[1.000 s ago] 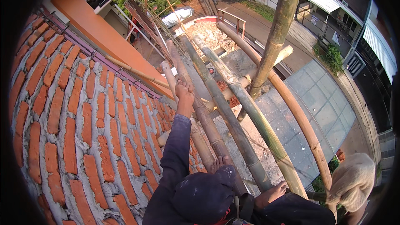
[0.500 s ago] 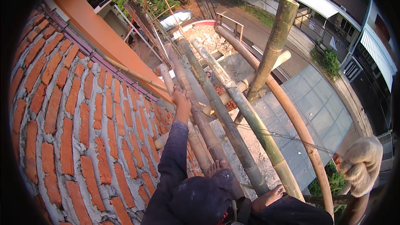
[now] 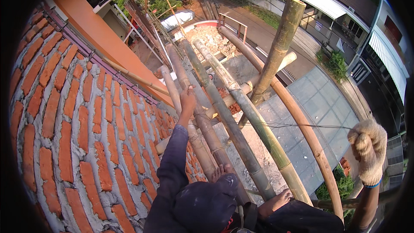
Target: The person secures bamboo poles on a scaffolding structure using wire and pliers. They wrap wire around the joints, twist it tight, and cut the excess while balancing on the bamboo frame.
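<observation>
My left hand (image 3: 187, 100), bare, is closed at a bamboo pole (image 3: 211, 137) that runs away from me beside the brick wall. My right hand (image 3: 369, 149) wears a beige knitted glove and is raised at the far right. Its fingers are curled round a thin dark wire (image 3: 302, 125), which stretches leftward over the bamboo poles. Where the wire's left end goes is hard to make out. Between my hands lie a dark bamboo pole (image 3: 233, 123) and a greenish one (image 3: 267, 139). My bare feet (image 3: 222, 171) rest on the poles.
An unplastered brick wall (image 3: 86, 146) rises at my left. A thick upright bamboo post (image 3: 276, 49) and a curved pole (image 3: 308, 140) stand right of centre. A bamboo crosspiece (image 3: 246, 88) passes under the poles. Far below are a grey roof (image 3: 323, 99) and a rubble heap (image 3: 211, 36).
My right hand has risen and turned, and the wire is now drawn across the poles to it. My left hand stays at its pole; the whole view has shifted slightly.
</observation>
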Motion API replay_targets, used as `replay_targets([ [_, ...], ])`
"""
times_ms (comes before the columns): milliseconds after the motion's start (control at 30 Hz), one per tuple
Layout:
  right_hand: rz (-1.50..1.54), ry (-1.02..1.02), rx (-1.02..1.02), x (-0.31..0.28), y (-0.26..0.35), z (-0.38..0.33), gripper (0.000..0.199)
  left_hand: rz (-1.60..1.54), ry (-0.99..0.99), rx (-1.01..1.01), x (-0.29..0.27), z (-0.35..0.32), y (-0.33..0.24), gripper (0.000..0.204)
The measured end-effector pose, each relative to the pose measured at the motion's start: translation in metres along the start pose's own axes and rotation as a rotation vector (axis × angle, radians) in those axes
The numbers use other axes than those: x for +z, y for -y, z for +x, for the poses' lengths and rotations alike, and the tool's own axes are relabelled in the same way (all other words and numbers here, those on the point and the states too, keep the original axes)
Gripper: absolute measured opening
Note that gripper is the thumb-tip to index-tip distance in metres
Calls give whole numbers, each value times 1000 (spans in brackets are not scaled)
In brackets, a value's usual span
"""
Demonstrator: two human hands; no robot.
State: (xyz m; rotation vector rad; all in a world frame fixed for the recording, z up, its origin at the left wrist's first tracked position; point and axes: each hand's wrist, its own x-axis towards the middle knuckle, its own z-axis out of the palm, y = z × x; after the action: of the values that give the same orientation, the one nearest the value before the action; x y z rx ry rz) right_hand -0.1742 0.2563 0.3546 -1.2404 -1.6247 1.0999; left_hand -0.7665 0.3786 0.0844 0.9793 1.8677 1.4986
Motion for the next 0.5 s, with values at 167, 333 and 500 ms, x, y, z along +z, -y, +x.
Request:
replay_targets([
  [167,-1616,299,214,44,-47,51,17,-922,136,-112,13,-13,-21,23],
  [333,-259,1261,-63,56,-57,-40,17,-564,-254,-48,8,4,-50,24],
  [500,-148,-309,-49,-34,-31,32,26,-485,-61,-62,25,-23,-48,26],
])
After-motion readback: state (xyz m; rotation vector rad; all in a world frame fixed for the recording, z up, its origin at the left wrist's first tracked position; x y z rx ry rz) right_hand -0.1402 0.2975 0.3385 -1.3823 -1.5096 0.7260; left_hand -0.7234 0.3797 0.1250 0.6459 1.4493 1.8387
